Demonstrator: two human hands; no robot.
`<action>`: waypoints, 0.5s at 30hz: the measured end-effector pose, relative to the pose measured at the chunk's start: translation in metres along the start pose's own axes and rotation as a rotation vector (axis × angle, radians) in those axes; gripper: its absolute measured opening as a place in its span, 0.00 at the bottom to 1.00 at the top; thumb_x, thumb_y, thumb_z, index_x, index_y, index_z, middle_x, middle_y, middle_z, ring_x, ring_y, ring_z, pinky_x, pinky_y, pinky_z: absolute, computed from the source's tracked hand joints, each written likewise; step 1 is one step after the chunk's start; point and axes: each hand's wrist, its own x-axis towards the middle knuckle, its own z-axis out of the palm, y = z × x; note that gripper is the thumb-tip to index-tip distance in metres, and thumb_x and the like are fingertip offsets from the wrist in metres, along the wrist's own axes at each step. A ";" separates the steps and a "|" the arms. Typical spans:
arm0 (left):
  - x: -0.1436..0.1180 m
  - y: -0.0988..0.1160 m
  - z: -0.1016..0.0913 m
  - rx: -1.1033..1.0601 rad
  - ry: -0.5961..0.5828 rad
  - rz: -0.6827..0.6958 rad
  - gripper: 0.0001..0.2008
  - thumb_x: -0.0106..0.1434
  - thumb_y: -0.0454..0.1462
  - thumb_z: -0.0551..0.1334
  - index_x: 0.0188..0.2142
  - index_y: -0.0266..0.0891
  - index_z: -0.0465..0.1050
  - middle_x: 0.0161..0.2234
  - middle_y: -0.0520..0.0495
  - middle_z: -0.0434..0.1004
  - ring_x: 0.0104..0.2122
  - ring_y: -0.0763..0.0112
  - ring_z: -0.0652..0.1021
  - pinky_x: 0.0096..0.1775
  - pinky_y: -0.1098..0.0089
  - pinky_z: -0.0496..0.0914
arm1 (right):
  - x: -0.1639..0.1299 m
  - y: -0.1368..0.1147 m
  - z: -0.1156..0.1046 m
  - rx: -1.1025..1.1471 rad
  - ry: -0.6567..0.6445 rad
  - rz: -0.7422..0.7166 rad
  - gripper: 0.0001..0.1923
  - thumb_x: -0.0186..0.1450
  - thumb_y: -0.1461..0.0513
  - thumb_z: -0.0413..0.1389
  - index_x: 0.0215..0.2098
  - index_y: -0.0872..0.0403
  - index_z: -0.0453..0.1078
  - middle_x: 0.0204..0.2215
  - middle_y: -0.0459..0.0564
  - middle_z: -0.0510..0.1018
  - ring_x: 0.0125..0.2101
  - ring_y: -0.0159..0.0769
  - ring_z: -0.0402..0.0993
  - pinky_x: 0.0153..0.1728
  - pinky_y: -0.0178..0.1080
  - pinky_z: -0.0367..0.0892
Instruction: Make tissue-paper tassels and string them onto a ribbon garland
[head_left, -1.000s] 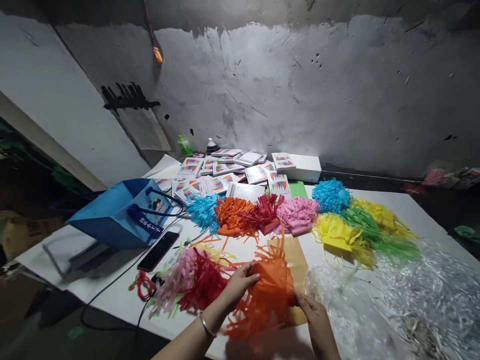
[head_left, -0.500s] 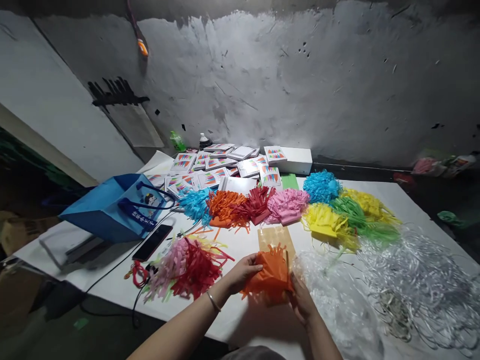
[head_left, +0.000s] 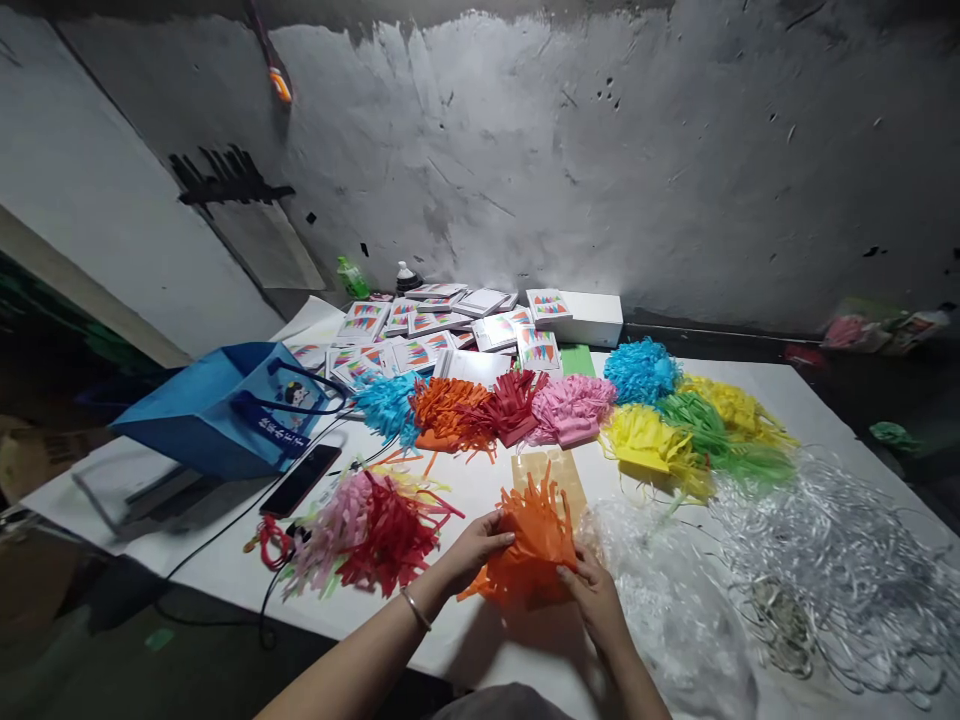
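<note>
I am gripping the orange fringed paper [head_left: 531,545] at the table's [head_left: 487,655] near edge, left hand [head_left: 474,548] clasping its left side, right hand [head_left: 592,595] pinching its right, beside the red-pink fringe pile [head_left: 367,530].

Bare forearms, thin silver bangle [head_left: 415,609] on the left wrist
</note>
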 end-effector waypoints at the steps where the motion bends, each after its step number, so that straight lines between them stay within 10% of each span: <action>1: 0.001 -0.001 -0.001 0.045 0.022 0.008 0.22 0.52 0.42 0.71 0.44 0.35 0.75 0.43 0.40 0.80 0.43 0.57 0.79 0.47 0.62 0.70 | -0.001 -0.001 0.000 -0.009 0.003 -0.006 0.22 0.53 0.45 0.64 0.36 0.51 0.81 0.48 0.53 0.78 0.50 0.48 0.73 0.50 0.44 0.68; 8: 0.029 0.031 -0.046 0.403 0.422 0.102 0.25 0.53 0.47 0.66 0.45 0.32 0.71 0.42 0.35 0.79 0.43 0.52 0.79 0.46 0.56 0.72 | -0.003 -0.011 -0.051 -0.222 0.366 0.016 0.26 0.61 0.43 0.55 0.35 0.58 0.79 0.28 0.53 0.82 0.32 0.46 0.77 0.34 0.42 0.72; 11: 0.041 0.054 -0.060 0.526 0.576 0.141 0.29 0.53 0.42 0.66 0.53 0.33 0.66 0.52 0.31 0.72 0.55 0.45 0.70 0.53 0.49 0.65 | -0.003 -0.017 -0.072 -0.626 0.503 -0.375 0.19 0.65 0.50 0.54 0.37 0.56 0.77 0.35 0.56 0.82 0.42 0.48 0.76 0.45 0.48 0.70; 15: 0.031 0.043 -0.026 1.015 0.474 0.457 0.32 0.56 0.39 0.65 0.60 0.39 0.60 0.63 0.35 0.58 0.65 0.49 0.54 0.62 0.48 0.50 | -0.003 -0.002 -0.049 -1.128 0.228 -0.846 0.11 0.68 0.61 0.51 0.37 0.55 0.76 0.33 0.54 0.80 0.44 0.44 0.75 0.53 0.51 0.66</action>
